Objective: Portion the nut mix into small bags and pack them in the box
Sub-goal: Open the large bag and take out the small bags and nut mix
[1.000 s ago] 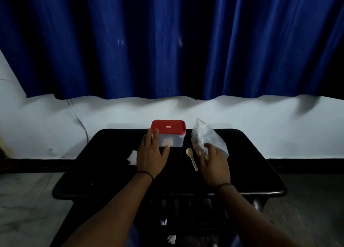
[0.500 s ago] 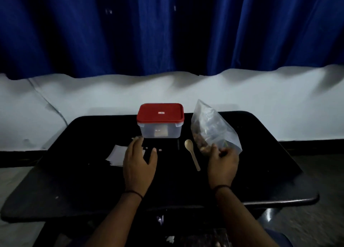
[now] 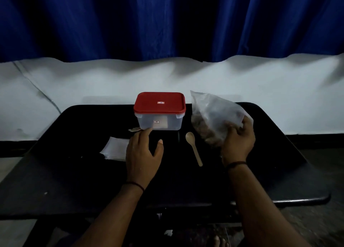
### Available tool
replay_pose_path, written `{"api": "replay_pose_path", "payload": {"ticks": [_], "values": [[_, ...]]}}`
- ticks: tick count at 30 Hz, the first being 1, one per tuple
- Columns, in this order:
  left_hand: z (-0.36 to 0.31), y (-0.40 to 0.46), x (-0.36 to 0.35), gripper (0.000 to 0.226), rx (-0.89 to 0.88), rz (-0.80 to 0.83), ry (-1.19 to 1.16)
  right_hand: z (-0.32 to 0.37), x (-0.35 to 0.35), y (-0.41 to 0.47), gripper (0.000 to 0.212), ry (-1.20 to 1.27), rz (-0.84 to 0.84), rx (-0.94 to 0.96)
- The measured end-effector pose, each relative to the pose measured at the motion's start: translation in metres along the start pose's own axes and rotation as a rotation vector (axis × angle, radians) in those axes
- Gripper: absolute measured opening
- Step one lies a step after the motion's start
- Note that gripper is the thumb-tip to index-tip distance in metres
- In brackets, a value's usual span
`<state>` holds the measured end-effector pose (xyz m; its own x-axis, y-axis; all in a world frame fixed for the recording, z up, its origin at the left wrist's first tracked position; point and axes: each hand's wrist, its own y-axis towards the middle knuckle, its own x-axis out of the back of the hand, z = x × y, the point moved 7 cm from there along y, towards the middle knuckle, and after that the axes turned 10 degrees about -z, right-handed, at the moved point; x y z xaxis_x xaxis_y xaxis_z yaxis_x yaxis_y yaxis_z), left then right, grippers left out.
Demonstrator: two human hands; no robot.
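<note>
A dark blue curtain (image 3: 167, 21) hangs in heavy folds across the upper wall, its wavy hem casting shadows on the pale wall (image 3: 260, 82) below. A black table (image 3: 74, 172) with rounded corners stands before it in dim light, grey floor (image 3: 316, 228) visible alongside.

Dim room, maybe home: blue curtain (image 3: 167, 21), white wall (image 3: 111, 82), black table (image 3: 93, 172).

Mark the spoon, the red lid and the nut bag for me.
spoon (image 3: 190, 137), head view, on its bowl.
red lid (image 3: 159, 102), head view, on its flat top.
nut bag (image 3: 214, 114), head view, on its clear side.
</note>
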<state>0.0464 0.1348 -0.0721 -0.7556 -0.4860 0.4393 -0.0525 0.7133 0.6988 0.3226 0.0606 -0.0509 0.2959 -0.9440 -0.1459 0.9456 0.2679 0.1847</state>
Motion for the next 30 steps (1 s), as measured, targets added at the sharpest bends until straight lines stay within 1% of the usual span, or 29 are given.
{"api": "replay_pose_path", "payload": {"ticks": [2, 4, 7, 10, 13, 16, 18, 20, 22, 25, 27, 29, 30], "values": [[-0.001, -0.003, 0.001, 0.047, 0.03, 0.016, -0.035, 0.006, 0.0, -0.002, 0.031, 0.115, -0.016, -0.029], [-0.003, -0.006, 0.003, 0.044, 0.048, 0.029, -0.062, 0.014, 0.001, -0.005, 0.037, 0.257, -0.047, -0.071], [-0.008, -0.009, 0.005, 0.045, 0.065, 0.038, -0.088, 0.028, 0.006, -0.003, 0.038, 0.346, -0.091, -0.068], [-0.012, -0.011, 0.007, 0.049, 0.085, 0.048, -0.139, 0.048, 0.008, -0.002, 0.038, 0.4, -0.036, 0.016], [-0.015, -0.01, 0.008, 0.05, 0.16, 0.027, -0.228, 0.076, 0.009, -0.008, 0.041, 0.405, 0.036, 0.099], [-0.022, -0.005, 0.012, 0.047, 0.289, -0.016, -0.39, 0.108, 0.008, -0.016, 0.044, 0.448, 0.068, 0.124], [-0.026, 0.001, 0.012, 0.042, 0.376, -0.002, -0.537, 0.118, 0.001, -0.031, 0.044, 0.486, 0.12, 0.117], [-0.026, 0.007, 0.009, 0.042, 0.449, 0.039, -0.693, 0.115, -0.012, -0.051, 0.044, 0.487, 0.207, 0.101], [-0.023, 0.009, 0.006, 0.048, 0.527, 0.075, -0.811, 0.104, -0.026, -0.072, 0.044, 0.411, 0.312, 0.122], [-0.018, 0.007, 0.002, 0.056, 0.63, 0.122, -0.906, 0.083, -0.042, -0.098, 0.028, 0.222, 0.498, 0.171], [-0.013, 0.005, 0.002, 0.056, 0.617, 0.16, -0.823, 0.075, -0.051, -0.113, 0.022, 0.076, 0.661, 0.298], [-0.002, 0.003, -0.002, 0.046, 0.622, 0.239, -0.697, 0.079, -0.058, -0.13, 0.032, -0.05, 0.839, 0.509], [0.007, 0.002, -0.007, 0.047, 0.643, 0.285, -0.656, 0.081, -0.061, -0.137, 0.033, -0.086, 0.909, 0.64]]}}
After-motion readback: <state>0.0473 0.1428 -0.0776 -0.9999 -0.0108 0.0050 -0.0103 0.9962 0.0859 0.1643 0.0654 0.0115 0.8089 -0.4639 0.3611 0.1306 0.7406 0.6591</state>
